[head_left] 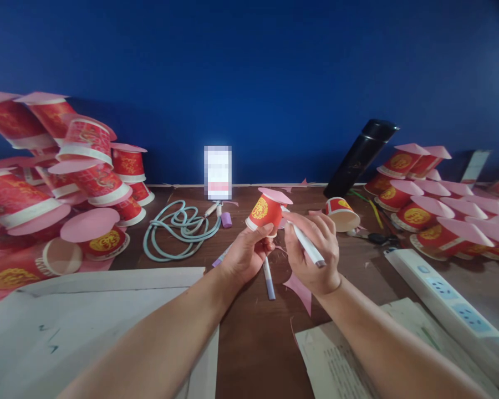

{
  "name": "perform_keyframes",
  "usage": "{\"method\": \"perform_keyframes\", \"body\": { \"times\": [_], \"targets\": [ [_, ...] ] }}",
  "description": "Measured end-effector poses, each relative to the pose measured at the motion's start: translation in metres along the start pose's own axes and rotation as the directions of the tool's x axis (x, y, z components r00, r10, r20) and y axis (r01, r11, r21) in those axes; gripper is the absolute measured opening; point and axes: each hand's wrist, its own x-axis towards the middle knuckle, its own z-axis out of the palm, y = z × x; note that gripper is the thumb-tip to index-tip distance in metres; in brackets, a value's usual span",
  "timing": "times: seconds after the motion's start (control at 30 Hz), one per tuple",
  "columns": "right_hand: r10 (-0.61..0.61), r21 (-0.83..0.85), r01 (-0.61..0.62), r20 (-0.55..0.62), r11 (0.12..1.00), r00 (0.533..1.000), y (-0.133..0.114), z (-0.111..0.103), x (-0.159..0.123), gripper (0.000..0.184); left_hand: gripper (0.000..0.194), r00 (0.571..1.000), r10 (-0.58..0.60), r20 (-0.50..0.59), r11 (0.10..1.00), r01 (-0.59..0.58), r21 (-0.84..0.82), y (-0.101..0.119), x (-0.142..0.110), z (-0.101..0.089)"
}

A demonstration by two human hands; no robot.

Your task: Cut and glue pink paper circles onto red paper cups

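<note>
My left hand (249,249) is closed round the lower part of a red paper cup (259,210) with a gold print. The cup is upside down and slightly tilted, with a pink paper disc (274,195) on its upper end. In my right hand (316,255) is a white marker pen (306,244), its tip end close to the cup's right side, just under the disc. Whether the tip touches the cup I cannot tell. Below my hands a second pen (269,280) lies on the table, near a pink paper scrap (299,293). A purple cap (226,220) stands behind my left hand.
Stacked red cups with pink discs (91,183) fill the left, and more cups (436,208) stand at the right. A coiled pale blue cable (178,230), a phone (218,172), a single cup (341,215), a black flask (360,155) and a power strip (444,293) surround the hands.
</note>
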Motion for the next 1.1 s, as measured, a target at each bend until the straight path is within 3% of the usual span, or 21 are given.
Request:
{"method": "perform_keyframes", "body": {
  "times": [1.1],
  "targets": [
    [0.005, -0.018, -0.005, 0.008, 1.000, 1.000, 0.0008, 0.0004, 0.0001, 0.026, 0.030, 0.996, -0.087, 0.000, 0.985, 0.086, -0.148, 0.0021, -0.0005, -0.0032]
  ]
}}
